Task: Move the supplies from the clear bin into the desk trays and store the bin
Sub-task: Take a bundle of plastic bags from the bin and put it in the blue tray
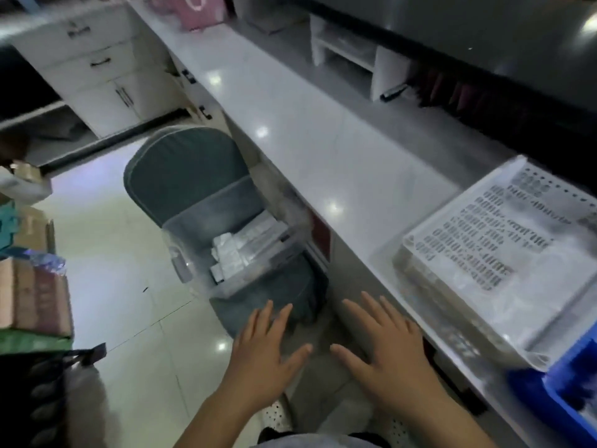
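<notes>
Clear bin (239, 250) sitting on the grey chair (193, 176) beside the counter (323, 140), white supplies (232, 250) lying inside | I am reaching toward it, left hand (268, 354) and right hand (387, 347) spread, grasping nothing | white tray (494, 253) waiting on counter | judging: unloading barely begun, storing pending

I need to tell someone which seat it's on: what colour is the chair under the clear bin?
Grey-green chair, seen in the head view; the clear bin sits on its seat.

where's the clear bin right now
In the head view the clear bin sits on the seat of the grey-green chair, left of the white counter and just beyond both open hands.
</notes>
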